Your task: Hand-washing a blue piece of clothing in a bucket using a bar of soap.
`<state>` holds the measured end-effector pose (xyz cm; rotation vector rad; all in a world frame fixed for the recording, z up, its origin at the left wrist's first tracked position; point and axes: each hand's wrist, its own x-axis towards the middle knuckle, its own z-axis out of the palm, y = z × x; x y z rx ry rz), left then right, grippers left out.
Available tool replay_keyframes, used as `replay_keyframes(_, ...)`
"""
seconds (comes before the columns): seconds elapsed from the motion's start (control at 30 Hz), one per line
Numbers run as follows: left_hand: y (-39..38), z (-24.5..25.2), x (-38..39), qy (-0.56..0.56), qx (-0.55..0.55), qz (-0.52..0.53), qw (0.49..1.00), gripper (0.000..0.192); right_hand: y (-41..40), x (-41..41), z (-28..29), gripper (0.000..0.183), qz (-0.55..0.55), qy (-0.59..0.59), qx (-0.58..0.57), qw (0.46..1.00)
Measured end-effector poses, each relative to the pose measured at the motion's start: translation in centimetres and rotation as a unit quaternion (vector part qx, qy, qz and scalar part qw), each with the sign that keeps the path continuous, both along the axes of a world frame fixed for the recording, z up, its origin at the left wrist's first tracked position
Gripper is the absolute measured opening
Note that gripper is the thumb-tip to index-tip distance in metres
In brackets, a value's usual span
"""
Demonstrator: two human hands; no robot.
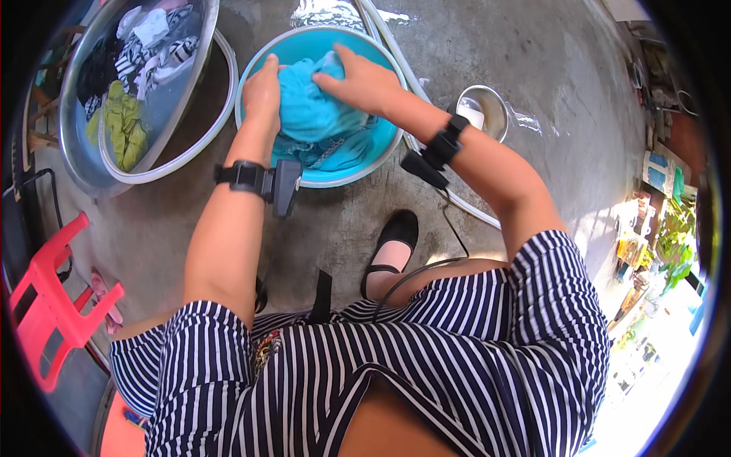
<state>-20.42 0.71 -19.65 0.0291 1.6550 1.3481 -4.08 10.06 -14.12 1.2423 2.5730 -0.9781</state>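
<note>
A wet turquoise cloth (311,108) is bunched up above the inside of a round turquoise basin (388,134). My left hand (261,91) grips the cloth's left side near the rim, its fingers partly hidden by the fabric. From the right, my right hand (365,83) holds the top of the bundle between thumb and fingers; the fingertips are blurred. Under the bundle, more blue fabric (342,153) with a patterned trim lies in the basin.
At the left, a large metal tub (188,108) holds wet clothes, including a yellow-green garment (123,128). A pale hose (220,123) loops over it; another hose stretch (465,207) runs right of the basin. A metal pot (497,111) and a red plastic stool (54,320) stand nearby.
</note>
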Motion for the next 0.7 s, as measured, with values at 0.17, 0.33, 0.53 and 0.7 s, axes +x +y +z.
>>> replay_keyframes(0.17, -3.1, 1.5, 5.0, 0.268, -0.086, -0.102, 0.954, 0.053, -3.0, 4.4, 0.5, 0.053, 0.205, 0.019, 0.037, 0.978)
replay_keyframes(0.33, -4.7, 1.8, 9.0, 0.458, -0.19, -0.359, 0.791, 0.054, -4.8, 5.6, -1.9, 0.055, 0.258, -0.041, 0.059, 0.963)
replay_keyframes(0.53, -1.4, -0.3, 5.9, 0.447, -0.19, -0.409, 0.772, 0.055, -3.9, 4.0, -4.5, 0.057, 0.219, -0.032, 0.127, 0.967)
replay_keyframes(0.7, 1.4, -1.4, 4.8, 0.44, -0.234, -0.377, 0.781, 0.055, 0.1, 1.2, -6.4, 0.05, 0.217, -0.008, 0.156, 0.964)
